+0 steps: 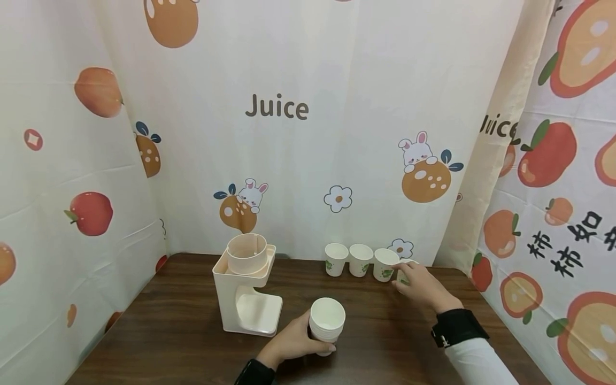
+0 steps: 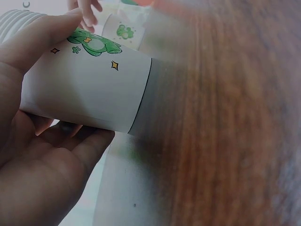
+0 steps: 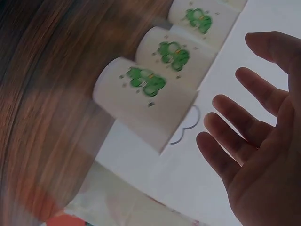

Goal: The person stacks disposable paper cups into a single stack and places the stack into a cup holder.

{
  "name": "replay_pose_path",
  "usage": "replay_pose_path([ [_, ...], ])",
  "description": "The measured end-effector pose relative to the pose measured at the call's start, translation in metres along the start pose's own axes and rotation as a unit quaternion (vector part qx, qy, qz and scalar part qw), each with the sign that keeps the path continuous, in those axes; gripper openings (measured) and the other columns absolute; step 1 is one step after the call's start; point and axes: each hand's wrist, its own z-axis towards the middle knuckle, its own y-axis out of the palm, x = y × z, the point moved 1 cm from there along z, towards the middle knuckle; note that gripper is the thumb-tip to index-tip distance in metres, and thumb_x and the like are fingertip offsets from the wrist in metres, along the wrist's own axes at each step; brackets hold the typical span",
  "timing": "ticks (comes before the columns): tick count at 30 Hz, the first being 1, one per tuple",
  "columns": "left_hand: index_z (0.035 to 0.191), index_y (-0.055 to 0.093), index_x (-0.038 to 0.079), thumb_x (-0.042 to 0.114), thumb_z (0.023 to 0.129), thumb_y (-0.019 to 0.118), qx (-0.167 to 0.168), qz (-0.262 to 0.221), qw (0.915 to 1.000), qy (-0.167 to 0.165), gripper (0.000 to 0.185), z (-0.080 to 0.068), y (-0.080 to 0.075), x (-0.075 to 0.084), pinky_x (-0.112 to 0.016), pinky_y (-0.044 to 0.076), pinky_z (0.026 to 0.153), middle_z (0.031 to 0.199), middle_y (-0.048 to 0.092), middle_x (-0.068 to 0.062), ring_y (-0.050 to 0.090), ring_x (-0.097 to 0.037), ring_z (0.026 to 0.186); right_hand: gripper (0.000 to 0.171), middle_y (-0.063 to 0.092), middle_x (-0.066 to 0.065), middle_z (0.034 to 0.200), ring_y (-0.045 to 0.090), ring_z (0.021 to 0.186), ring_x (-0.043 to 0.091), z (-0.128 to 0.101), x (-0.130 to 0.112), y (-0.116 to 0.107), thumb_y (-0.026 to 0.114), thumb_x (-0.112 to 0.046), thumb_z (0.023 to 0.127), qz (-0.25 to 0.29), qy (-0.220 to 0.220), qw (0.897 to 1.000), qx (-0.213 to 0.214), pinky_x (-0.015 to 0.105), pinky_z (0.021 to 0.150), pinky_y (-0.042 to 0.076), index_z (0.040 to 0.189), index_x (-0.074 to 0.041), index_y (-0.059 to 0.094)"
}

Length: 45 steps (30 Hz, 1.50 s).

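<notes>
My left hand grips a stack of nested white paper cups near the table's front middle. In the left wrist view, thumb and fingers wrap round the stack, whose outer cup bears a green frog print. My right hand is by the rightmost paper cup of a row at the back, partly covering it in the head view. Seen from the right wrist, the fingers are spread apart, with a gap between them and that upright cup.
Other upright paper cups, among them one at the row's left end, stand near the back edge. Left of the stack is a cream-coloured stand with a round top container. Printed curtains enclose the dark wooden table.
</notes>
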Motion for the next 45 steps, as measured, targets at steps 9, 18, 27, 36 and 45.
replay_pose_path([
  [9, 0.144, 0.045, 0.019, 0.021, 0.079, 0.087, -0.004, -0.005, 0.9999, 0.016, 0.077, 0.0, 0.001, 0.0, -0.042, 0.041, 0.1, 0.125, 0.06, 0.008, 0.057, -0.014, 0.116, 0.04, 0.061, 0.029, 0.117, 0.058, 0.109, 0.047, 0.008, 0.022, 0.002, 0.071, -0.015, 0.092, 0.003, 0.018, 1.0, 0.003, 0.058, 0.089, 0.048, 0.125, 0.005, 0.062],
  [18, 0.144, 0.045, 0.021, 0.018, 0.079, 0.087, 0.0, -0.01, 0.9998, 0.02, 0.077, 0.0, 0.001, 0.0, -0.042, 0.04, 0.1, 0.126, 0.06, 0.009, 0.057, -0.014, 0.116, 0.05, 0.056, 0.032, 0.119, 0.054, 0.109, 0.052, 0.018, 0.028, -0.003, 0.071, -0.024, 0.093, -0.01, 0.041, 0.999, -0.015, 0.063, 0.086, 0.046, 0.131, 0.006, 0.057],
  [27, 0.145, 0.044, 0.02, 0.021, 0.079, 0.087, -0.003, -0.009, 0.9998, 0.019, 0.078, 0.0, 0.002, 0.0, -0.043, 0.04, 0.101, 0.127, 0.059, 0.009, 0.056, -0.014, 0.117, 0.058, 0.053, 0.034, 0.122, 0.049, 0.109, 0.053, 0.026, 0.039, 0.002, 0.071, -0.031, 0.091, -0.011, 0.084, 0.995, -0.051, 0.065, 0.086, 0.045, 0.132, 0.008, 0.055],
  [36, 0.143, 0.045, 0.02, 0.021, 0.079, 0.087, 0.004, 0.0, 0.9998, 0.019, 0.077, -0.001, 0.001, 0.005, -0.041, 0.041, 0.1, 0.125, 0.06, 0.009, 0.057, -0.014, 0.116, 0.063, 0.048, 0.037, 0.131, 0.044, 0.115, 0.056, 0.03, 0.043, 0.003, 0.069, -0.034, 0.091, -0.026, 0.127, 0.988, -0.085, 0.069, 0.087, 0.044, 0.137, 0.006, 0.052],
  [45, 0.144, 0.045, 0.02, 0.02, 0.079, 0.088, 0.007, 0.009, 0.9998, 0.016, 0.078, -0.002, 0.001, 0.004, -0.043, 0.042, 0.099, 0.125, 0.06, 0.01, 0.057, -0.014, 0.116, 0.066, 0.045, 0.039, 0.132, 0.043, 0.115, 0.057, 0.036, 0.049, 0.006, 0.069, -0.035, 0.09, -0.02, 0.139, 0.984, -0.105, 0.068, 0.088, 0.044, 0.137, 0.007, 0.05],
])
